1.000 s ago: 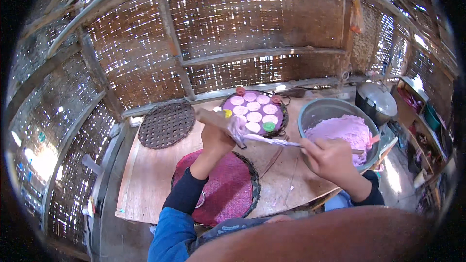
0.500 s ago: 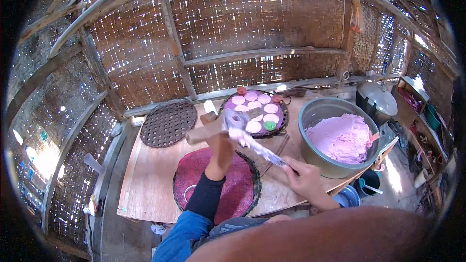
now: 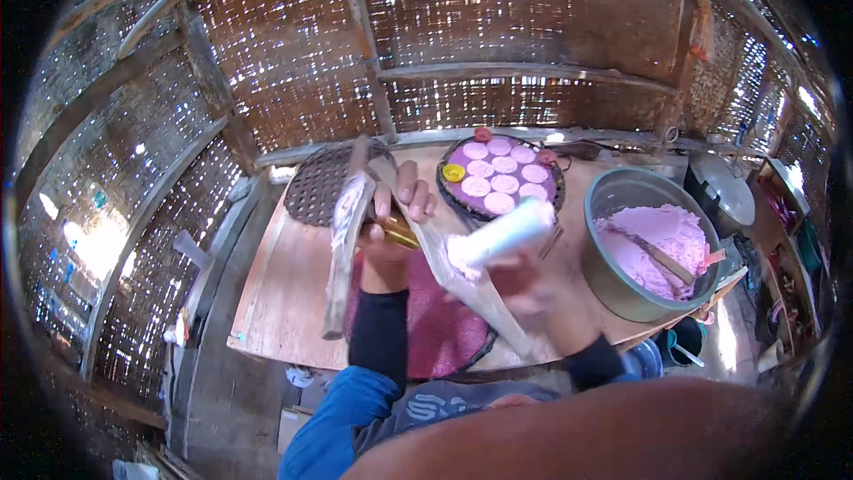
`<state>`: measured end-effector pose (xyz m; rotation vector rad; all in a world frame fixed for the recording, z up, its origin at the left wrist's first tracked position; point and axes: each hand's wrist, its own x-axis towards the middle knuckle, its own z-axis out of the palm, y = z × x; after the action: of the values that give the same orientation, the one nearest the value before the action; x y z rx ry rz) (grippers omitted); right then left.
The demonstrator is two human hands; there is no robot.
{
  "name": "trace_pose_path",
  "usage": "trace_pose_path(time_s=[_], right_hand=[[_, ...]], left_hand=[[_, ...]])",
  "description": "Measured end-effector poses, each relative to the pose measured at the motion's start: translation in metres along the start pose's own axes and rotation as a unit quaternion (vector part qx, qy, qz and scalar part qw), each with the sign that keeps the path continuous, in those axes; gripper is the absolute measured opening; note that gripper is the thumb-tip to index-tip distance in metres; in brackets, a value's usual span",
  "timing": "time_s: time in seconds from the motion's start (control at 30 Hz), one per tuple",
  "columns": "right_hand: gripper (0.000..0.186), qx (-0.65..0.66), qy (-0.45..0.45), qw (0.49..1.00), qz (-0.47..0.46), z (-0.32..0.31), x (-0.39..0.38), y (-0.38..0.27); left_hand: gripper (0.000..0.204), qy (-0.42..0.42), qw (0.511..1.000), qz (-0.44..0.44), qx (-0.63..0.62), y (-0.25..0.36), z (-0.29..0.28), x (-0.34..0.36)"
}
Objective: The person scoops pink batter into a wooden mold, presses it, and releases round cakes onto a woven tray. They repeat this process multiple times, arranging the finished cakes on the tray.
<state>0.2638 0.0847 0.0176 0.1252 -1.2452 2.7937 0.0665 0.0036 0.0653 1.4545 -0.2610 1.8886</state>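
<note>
My left hand (image 3: 404, 204) is wrapped around a wooden press with two long bars (image 3: 351, 227), spread apart in a V. A gold metal cylinder (image 3: 398, 233) shows beneath its fingers. From the right bar sticks out a pale, whitish cylinder (image 3: 506, 236) with pink dough smeared at its base. My right hand (image 3: 533, 289) is smeared by motion just below this cylinder; its grip cannot be made out. Below the press, a red round tray (image 3: 435, 329) is partly covered by my left arm. A wooden spatula (image 3: 657, 258) lies in the pink dough (image 3: 644, 231) in a big basin (image 3: 613, 289).
At the back of the wooden table (image 3: 275, 302) sits a round tray (image 3: 558, 187) with several pink discs and a yellow one. An openwork woven round (image 3: 306, 182) lies left of it. A lidded pot (image 3: 724, 191) and shelves (image 3: 782, 240) stand right.
My right hand has let go of the spatula, which now lies in the basin's dough. The press has been turned and its bars opened apart. The view has shifted slightly.
</note>
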Motion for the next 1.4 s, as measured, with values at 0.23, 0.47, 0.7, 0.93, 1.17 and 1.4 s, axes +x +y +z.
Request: trace_pose_path(time_s=[0.23,0.47,0.7,0.93,1.17,1.4], right_hand=[[0.091,0.341,-0.213,0.914,0.048,0.042,0.049,0.069],[0.05,-0.156,0.191,0.964,-0.104,0.023,0.037,0.054],[0.077,-0.635,0.09,0.74,-0.204,0.071,0.057,0.042],[0.094,-0.717,0.069,0.689,-0.082,0.098,0.055,0.075],[0.075,-0.378,0.044,0.905,0.19,0.03,0.064,0.075],[0.087,-0.177,0.038,0.928,0.327,0.023,0.073,0.052]], left_hand=[[0.032,0.268,0.95,-0.111,0.116,0.061,-0.021,-0.066],[0.025,0.114,0.516,-0.218,0.821,0.104,0.022,-0.118],[0.038,0.064,0.496,-0.255,0.827,0.13,0.065,-0.113],[0.039,0.056,0.528,-0.397,0.749,0.107,0.072,-0.144],[0.04,0.165,0.63,-0.329,0.683,0.087,0.002,-0.197],[0.09,0.17,0.926,-0.255,0.219,0.161,-0.063,-0.127]])
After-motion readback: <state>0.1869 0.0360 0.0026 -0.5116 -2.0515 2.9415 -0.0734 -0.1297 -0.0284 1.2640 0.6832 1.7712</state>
